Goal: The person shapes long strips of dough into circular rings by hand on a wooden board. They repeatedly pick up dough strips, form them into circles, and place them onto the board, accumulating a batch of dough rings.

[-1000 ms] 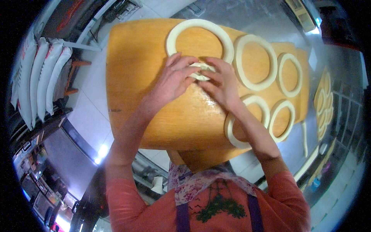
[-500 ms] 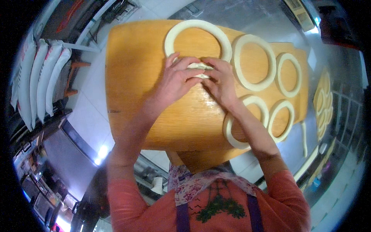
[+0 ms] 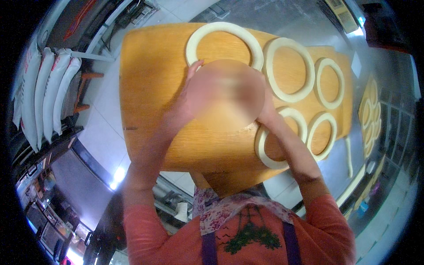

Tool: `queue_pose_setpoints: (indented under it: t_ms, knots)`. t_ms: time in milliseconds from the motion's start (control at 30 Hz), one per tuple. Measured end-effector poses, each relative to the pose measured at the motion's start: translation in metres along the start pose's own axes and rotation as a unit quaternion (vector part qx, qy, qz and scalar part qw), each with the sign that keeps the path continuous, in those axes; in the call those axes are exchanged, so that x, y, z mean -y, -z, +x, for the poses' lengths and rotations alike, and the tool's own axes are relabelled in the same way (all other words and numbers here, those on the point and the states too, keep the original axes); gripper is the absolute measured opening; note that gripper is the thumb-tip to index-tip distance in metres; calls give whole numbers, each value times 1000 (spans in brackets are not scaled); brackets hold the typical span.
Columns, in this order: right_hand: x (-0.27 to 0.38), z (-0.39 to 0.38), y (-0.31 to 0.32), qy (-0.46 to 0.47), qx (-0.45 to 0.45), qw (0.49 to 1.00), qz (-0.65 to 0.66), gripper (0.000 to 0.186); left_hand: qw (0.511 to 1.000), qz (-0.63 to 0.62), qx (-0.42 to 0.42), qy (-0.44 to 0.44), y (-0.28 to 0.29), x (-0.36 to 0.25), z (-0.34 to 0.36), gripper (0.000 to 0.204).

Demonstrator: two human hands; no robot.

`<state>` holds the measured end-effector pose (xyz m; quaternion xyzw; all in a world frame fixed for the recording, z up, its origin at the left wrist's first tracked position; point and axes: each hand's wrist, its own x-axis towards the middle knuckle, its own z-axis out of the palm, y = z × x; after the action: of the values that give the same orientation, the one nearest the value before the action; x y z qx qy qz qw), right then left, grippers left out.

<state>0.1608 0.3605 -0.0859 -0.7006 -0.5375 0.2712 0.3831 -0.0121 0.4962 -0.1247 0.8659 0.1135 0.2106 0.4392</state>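
Note:
A large pale dough ring (image 3: 224, 27) lies at the far edge of a wooden board (image 3: 152, 70). A round blurred patch covers its near side and most of both hands. My left hand (image 3: 182, 105) reaches in from the left, one finger showing beside the ring's near left part. From the right comes my right hand (image 3: 266, 108), only its wrist side visible. What the fingers do inside the blur is hidden. Nearby on the right lie another big dough ring (image 3: 271, 66), a smaller ring (image 3: 321, 84), and two more, one (image 3: 261, 148) partly under my right forearm and one (image 3: 332, 132) beyond it.
A metal table (image 3: 340, 161) holds the board, with a thin dough strip (image 3: 349, 157) on it. Farther right, another board (image 3: 367, 99) bears several dough rings. White sacks (image 3: 46, 97) are stacked at the left, near an orange stand (image 3: 84, 90).
Half a second ago, both hands' fingers were closed together on dough at the ring's near side. A blurred patch now covers that spot. My arms and the rings look almost unmoved.

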Motion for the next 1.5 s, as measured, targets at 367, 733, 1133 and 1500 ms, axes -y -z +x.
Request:
queue_pose_setpoints:
  t_ms: [367, 733, 1133, 1500]
  knots:
    - [-3, 7, -15, 100, -59, 984, -136, 34, 995, 81, 52, 18, 5, 2, 27, 19]
    - [-13, 10, 7, 116, 26, 989, -91, 31, 988, 142, 60, -12, 19, -12, 30, 25]
    - [-24, 8, -10, 130, -21, 983, -128, 30, 983, 174, 42, -39, 10, -11, 31, 25]
    - [-5, 11, -14, 121, -58, 985, -109, 28, 985, 161, 63, -25, 17, -8, 28, 27]
